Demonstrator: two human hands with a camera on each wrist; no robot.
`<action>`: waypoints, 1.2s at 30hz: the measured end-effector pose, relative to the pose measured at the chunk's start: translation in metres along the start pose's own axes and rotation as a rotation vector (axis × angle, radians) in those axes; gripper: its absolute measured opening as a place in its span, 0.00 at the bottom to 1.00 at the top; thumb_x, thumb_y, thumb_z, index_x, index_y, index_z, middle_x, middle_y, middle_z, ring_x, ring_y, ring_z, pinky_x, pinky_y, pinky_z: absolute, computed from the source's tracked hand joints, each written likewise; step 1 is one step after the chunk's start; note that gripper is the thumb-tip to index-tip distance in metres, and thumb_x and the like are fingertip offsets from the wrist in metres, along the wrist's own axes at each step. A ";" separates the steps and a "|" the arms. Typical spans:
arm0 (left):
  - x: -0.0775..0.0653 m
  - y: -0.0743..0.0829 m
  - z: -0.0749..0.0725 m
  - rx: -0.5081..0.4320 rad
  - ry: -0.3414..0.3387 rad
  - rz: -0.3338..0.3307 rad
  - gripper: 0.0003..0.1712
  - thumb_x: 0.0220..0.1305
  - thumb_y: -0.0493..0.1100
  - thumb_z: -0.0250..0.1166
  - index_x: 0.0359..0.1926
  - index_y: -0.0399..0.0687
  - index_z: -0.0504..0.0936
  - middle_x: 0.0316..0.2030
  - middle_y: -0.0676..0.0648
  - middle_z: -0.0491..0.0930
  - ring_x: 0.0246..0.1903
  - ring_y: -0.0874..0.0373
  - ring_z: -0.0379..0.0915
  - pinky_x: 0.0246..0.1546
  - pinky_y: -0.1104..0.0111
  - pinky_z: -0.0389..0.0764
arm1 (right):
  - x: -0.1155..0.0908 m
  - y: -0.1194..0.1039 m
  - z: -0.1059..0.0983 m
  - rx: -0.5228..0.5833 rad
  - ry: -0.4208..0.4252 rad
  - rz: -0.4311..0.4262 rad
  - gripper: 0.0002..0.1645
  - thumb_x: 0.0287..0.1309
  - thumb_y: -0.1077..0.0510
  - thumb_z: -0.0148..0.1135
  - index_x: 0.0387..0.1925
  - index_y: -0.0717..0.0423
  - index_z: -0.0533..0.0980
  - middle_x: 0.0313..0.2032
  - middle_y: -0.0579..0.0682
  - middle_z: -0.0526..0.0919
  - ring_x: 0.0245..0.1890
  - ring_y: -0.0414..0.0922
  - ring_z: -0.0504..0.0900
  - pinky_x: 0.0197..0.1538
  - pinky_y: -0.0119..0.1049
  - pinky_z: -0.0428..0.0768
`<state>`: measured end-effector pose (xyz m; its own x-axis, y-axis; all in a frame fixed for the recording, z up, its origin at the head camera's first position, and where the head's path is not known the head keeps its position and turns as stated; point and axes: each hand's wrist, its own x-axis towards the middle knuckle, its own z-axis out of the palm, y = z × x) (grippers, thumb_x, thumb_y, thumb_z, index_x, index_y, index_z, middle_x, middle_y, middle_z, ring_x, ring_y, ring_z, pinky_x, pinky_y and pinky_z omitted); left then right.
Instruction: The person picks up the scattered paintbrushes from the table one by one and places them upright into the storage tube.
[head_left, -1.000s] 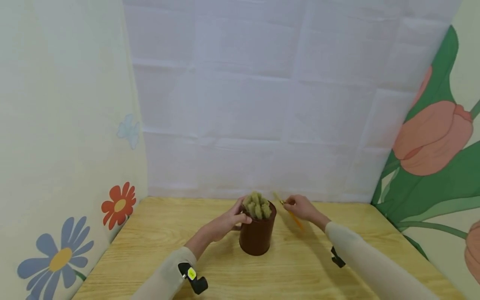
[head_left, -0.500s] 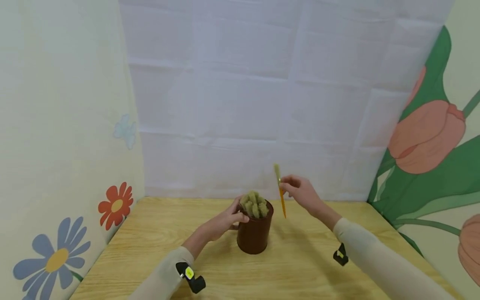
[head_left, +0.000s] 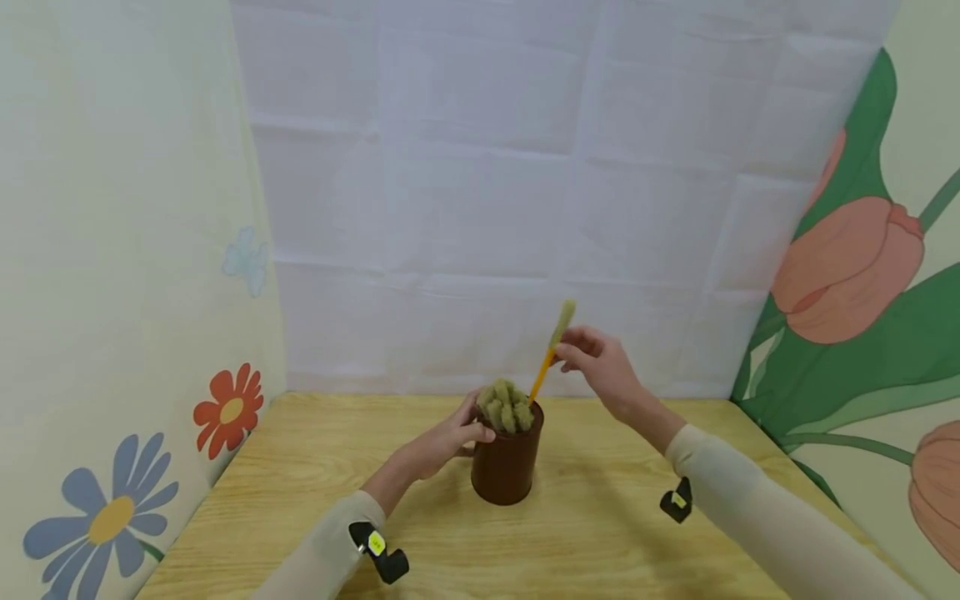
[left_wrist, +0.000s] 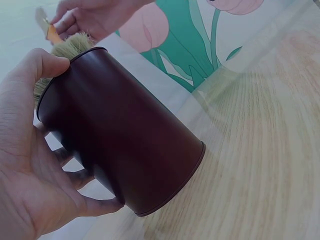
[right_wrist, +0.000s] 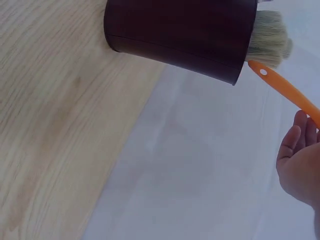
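A dark brown cylindrical cup [head_left: 504, 471] stands on the table, with several pale-bristled brushes [head_left: 504, 407] packed in it, bristles up. My left hand [head_left: 438, 443] grips the cup from the left, its thumb [left_wrist: 52, 64] over the rim and its fingers around the side. Above and to the right of the cup, my right hand [head_left: 603, 371] pinches a paintbrush [head_left: 542, 375] with an orange handle and pale bristles. The brush leans, bristles up, and its holed handle end [right_wrist: 263, 72] is at the cup's right rim. Whether that end is inside cannot be told.
The cup is on a light wood-grain table [head_left: 600, 533]. A creased white sheet [head_left: 480, 208] hangs behind it. Flower-patterned walls [head_left: 847, 275] close in both sides. Each sleeve carries a small black wrist camera [head_left: 378, 552].
My right hand has lifted the paintbrush from low beside the cup. The brush has tilted, and its handle end has come left to the cup's rim. My left hand keeps its grip.
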<state>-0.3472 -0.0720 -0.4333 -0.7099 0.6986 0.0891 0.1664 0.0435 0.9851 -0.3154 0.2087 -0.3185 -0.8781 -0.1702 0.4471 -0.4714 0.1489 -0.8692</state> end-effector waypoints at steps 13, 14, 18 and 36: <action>0.002 0.001 0.004 -0.023 -0.001 -0.016 0.52 0.66 0.54 0.62 0.81 0.70 0.39 0.78 0.43 0.43 0.74 0.42 0.49 0.63 0.38 0.62 | -0.016 0.023 0.011 -0.208 -0.181 0.040 0.12 0.70 0.57 0.64 0.49 0.59 0.80 0.46 0.56 0.85 0.47 0.51 0.83 0.52 0.50 0.79; 0.002 0.001 0.005 -0.026 0.000 -0.016 0.52 0.66 0.55 0.62 0.81 0.70 0.39 0.78 0.43 0.43 0.74 0.42 0.49 0.63 0.38 0.62 | -0.017 0.024 0.011 -0.222 -0.191 0.040 0.11 0.70 0.57 0.64 0.49 0.59 0.81 0.46 0.55 0.85 0.47 0.50 0.83 0.52 0.50 0.78; 0.003 0.001 0.005 -0.032 -0.004 -0.003 0.52 0.65 0.54 0.62 0.81 0.69 0.40 0.78 0.43 0.44 0.73 0.43 0.49 0.63 0.38 0.63 | -0.020 0.029 0.012 -0.267 -0.212 0.040 0.12 0.69 0.56 0.65 0.49 0.57 0.81 0.46 0.52 0.85 0.48 0.51 0.83 0.52 0.49 0.79; 0.001 -0.004 0.000 -0.012 0.013 -0.020 0.53 0.67 0.56 0.62 0.81 0.70 0.38 0.79 0.44 0.37 0.75 0.41 0.47 0.64 0.39 0.62 | -0.028 0.039 0.005 -0.106 -0.160 0.028 0.14 0.73 0.58 0.59 0.55 0.58 0.80 0.52 0.58 0.83 0.54 0.54 0.80 0.57 0.43 0.77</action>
<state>-0.3482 -0.0714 -0.4368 -0.7221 0.6882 0.0712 0.1442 0.0491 0.9883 -0.3092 0.2147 -0.3658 -0.8709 -0.3156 0.3767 -0.4604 0.2563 -0.8499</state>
